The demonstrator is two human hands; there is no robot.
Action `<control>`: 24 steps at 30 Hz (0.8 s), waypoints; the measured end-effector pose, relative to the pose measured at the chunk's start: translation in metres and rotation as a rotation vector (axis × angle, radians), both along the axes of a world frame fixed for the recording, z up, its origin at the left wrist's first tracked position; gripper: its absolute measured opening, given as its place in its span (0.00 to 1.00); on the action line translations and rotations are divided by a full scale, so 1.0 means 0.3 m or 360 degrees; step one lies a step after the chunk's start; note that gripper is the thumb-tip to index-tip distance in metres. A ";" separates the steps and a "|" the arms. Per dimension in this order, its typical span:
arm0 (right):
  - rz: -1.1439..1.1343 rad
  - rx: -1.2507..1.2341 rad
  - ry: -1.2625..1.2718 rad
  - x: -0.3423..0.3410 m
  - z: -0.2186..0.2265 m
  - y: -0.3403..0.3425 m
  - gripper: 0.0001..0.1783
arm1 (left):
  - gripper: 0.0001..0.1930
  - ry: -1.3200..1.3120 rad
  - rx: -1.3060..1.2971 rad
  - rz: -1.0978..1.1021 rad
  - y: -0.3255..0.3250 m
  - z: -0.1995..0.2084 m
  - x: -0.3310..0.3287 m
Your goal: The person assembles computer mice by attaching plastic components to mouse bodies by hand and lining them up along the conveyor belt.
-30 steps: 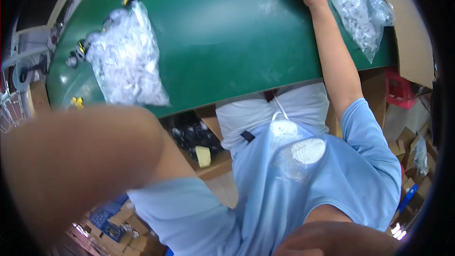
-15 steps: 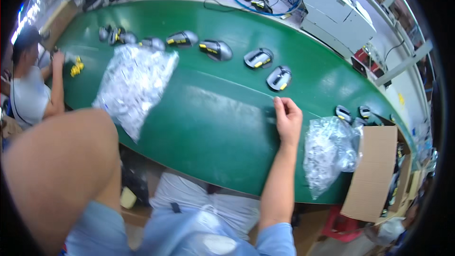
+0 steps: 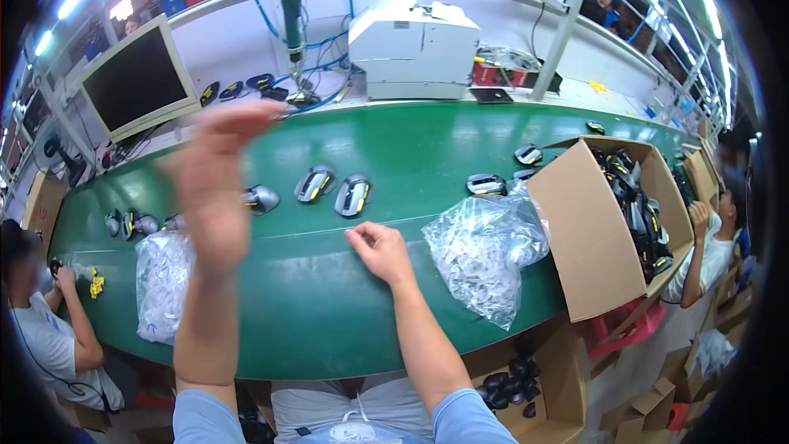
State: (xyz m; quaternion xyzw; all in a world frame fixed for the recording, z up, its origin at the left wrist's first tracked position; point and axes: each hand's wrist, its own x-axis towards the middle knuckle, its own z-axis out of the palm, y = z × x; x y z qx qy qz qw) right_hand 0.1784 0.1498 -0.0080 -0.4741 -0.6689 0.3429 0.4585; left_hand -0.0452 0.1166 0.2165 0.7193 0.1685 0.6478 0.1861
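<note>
1. Landmark: open cardboard carton, standing on the green table, filled with dark parts bearing yellow marks.
2. Right hand: left of the carton, low over the table; fingers curled, narrow, thumb close to forefinger. Cannot tell whether something small is pinched.
3. Left hand: farther left of the carton, raised, motion-blurred. Cannot tell its grip or contents.
4. Grey-and-black mouse-shaped piece, yellow-marked: left of the carton, just beyond the right fingertips, apart from them. A similar piece lies beside it, farther from the carton.
5. Clear bag of white bits: just left of the carton. Second bag: well left of it, partly behind the left arm.
6. Co-worker: just right of the carton.
</note>
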 end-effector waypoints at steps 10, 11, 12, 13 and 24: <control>0.0172 0.0130 -0.0225 -0.093 -0.101 0.023 0.22 | 0.27 0.1429 -0.0567 0.0129 0.541 -0.532 0.746; 0.0156 0.0098 0.0098 -0.096 -0.097 0.007 0.18 | 0.27 0.1430 -0.0579 0.0092 0.582 -0.567 0.811; 0.0139 0.0067 0.0427 -0.105 -0.107 0.000 0.14 | 0.30 0.1380 -0.0561 0.0122 0.624 -0.606 0.873; 0.0261 -0.0067 0.0729 -0.115 -0.137 0.013 0.10 | 0.32 0.1339 -0.0550 0.0139 0.647 -0.627 0.929; 0.0281 0.0225 -0.0031 -0.072 -0.072 0.061 0.23 | 0.35 0.1268 -0.0721 0.0402 0.770 -0.528 0.769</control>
